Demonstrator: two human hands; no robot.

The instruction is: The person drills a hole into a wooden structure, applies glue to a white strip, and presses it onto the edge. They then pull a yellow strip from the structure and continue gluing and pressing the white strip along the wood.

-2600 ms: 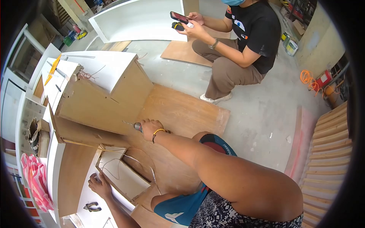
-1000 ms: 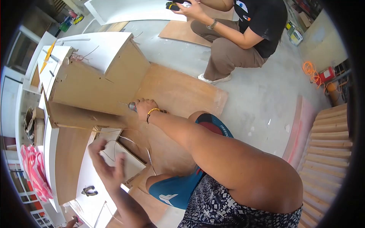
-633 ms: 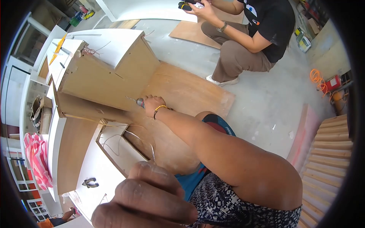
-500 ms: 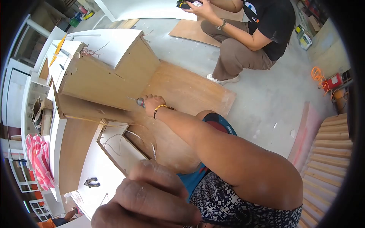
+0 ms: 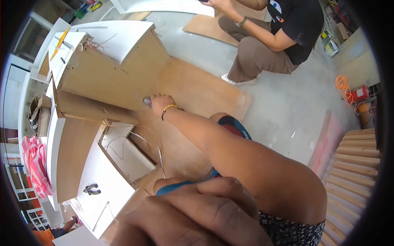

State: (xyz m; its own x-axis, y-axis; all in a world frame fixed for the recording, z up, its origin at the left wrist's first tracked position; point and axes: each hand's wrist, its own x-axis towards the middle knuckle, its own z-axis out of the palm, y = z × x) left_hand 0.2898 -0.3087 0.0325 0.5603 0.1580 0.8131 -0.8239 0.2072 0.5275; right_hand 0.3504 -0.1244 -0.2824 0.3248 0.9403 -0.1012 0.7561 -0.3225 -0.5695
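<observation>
One view, from the head camera, covers everything: the right hand reaches out with its fingers wrapped round the handle of a screwdriver, whose tip points at the lower edge of a plywood cabinet panel lying on its side on the floor. The step in hand looks like driving or prying at a fixing in that edge. The left hand is raised close to the lens, blurred, with its fingers curled; I cannot tell whether it holds anything. Loose wires trail across an open white compartment just below the panel. Another person crouches well apart on the concrete. The next move would call for steady pressure along the tool's axis, and the left hand back down to brace the panel.
</observation>
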